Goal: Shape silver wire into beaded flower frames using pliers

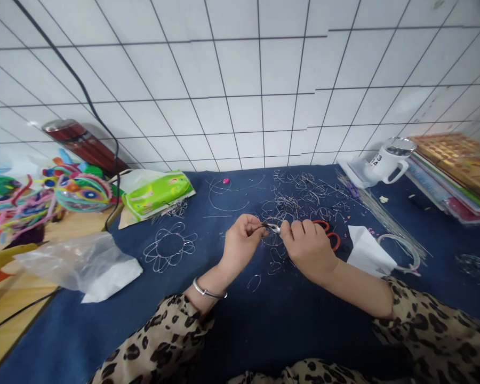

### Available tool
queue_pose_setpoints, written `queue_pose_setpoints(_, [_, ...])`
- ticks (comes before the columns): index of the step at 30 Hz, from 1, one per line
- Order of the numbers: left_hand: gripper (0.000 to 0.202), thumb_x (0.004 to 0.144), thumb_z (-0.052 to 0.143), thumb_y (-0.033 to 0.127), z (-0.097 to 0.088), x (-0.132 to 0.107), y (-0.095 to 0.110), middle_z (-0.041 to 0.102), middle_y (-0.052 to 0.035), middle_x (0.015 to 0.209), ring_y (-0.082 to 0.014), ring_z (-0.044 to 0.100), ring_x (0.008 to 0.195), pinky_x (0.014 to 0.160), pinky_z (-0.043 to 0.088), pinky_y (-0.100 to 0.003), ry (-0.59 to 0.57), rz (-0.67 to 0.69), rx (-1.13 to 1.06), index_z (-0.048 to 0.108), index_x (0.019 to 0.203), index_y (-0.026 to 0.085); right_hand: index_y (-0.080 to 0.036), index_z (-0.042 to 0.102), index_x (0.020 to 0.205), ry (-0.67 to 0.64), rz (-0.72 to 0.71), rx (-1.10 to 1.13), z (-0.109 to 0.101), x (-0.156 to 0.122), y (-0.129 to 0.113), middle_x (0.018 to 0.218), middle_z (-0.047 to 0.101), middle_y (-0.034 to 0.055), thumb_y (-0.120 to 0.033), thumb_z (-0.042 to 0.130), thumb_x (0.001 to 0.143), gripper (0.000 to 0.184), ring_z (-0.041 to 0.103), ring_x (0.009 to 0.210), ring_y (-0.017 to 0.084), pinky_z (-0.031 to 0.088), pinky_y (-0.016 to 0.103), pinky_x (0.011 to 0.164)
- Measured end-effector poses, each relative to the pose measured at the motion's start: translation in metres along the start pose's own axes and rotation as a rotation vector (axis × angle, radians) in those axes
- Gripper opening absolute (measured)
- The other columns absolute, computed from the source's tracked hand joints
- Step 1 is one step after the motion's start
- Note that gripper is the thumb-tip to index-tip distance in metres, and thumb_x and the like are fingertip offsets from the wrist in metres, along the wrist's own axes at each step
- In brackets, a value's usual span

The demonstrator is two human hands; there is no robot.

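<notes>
My left hand [243, 239] is closed in a pinch at the middle of the blue cloth, on a thin dark strand that looks like wire. Close beside it, my right hand [309, 249] is wrapped around a small silver metal tool [273, 229]. The tool's tip points left and meets the strand at my left fingertips; my fingers hide the rest of it. Orange-red looped handles [334, 241], like those of scissors, show just behind my right hand. A flower-shaped wire ring [170, 247] lies to the left. Tangled wire pieces [290, 205] are scattered beyond my hands.
At the left are a green packet [158, 194], a clear plastic bag [80, 261], a red flask [84, 144] and colourful crafts [86, 193]. To the right are straight wires [388, 218], white paper [368, 250], a wire coil [410, 248], a white mug [388, 162] and stacked books [456, 176].
</notes>
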State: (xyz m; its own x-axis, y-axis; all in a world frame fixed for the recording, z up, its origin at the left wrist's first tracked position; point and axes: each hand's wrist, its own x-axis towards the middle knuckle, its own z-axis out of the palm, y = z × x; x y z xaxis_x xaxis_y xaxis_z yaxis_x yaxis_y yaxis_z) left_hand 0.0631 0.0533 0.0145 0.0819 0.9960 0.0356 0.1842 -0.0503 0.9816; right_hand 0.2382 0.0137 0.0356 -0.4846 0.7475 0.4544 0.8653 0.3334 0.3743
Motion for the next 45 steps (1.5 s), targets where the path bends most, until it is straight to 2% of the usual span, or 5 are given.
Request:
queue_pose_setpoints(5, [0.015,0.073,0.065,0.021,-0.007,0.005,0.002,0.068,-0.0031,0.073,-0.0141,0.065,0.067,0.061,0.048,-0.023,-0.04,-0.016,-0.152,0.055,0.082,0.016,-0.016,0.059,0.103,-0.105,0.064,0.203,-0.008,0.005,0.023,0.082,0.056,0.0085,-0.033,0.041,0.091,0.028,0.046,0.079,0.02,0.03,0.033,0.068])
queue_pose_setpoints(11, [0.014,0.074,0.065,0.021,-0.009,0.007,-0.001,0.065,-0.0006,0.068,-0.0131,0.064,0.066,0.06,0.047,-0.022,-0.033,-0.01,-0.149,0.054,0.082,0.017,-0.018,0.06,0.101,-0.197,0.033,0.359,-0.009,0.0,0.031,0.082,0.056,0.0066,-0.037,0.038,0.092,0.03,0.047,0.078,0.018,0.032,0.031,0.072])
queue_pose_setpoints(23, [0.012,0.074,0.064,0.02,-0.007,0.008,-0.002,0.065,-0.0005,0.068,-0.0127,0.063,0.063,0.057,0.045,-0.022,-0.042,-0.003,-0.13,0.055,0.081,0.017,-0.017,0.056,0.114,-0.044,-0.062,0.076,-0.006,-0.002,0.026,0.086,0.058,0.0086,-0.021,0.042,0.09,0.028,0.044,0.082,0.021,0.028,0.036,0.071])
queue_pose_setpoints(36, [0.013,0.075,0.065,0.021,-0.008,0.01,-0.004,0.065,-0.0014,0.066,-0.0128,0.063,0.062,0.056,0.046,-0.022,-0.079,-0.022,-0.187,0.054,0.08,0.016,-0.017,0.051,0.123,0.027,-0.191,0.041,0.004,-0.004,0.031,0.104,0.059,0.0098,-0.014,0.044,0.089,0.035,0.045,0.098,0.022,0.029,0.037,0.082])
queue_pose_setpoints(45, [0.014,0.074,0.066,0.021,-0.009,0.01,-0.004,0.065,-0.0012,0.068,-0.0127,0.063,0.063,0.055,0.046,-0.021,-0.117,-0.052,-0.224,0.055,0.081,0.016,-0.02,0.052,0.122,0.064,-0.225,0.103,0.009,-0.005,0.033,0.102,0.06,0.0077,-0.014,0.043,0.089,0.035,0.045,0.097,0.02,0.03,0.036,0.083])
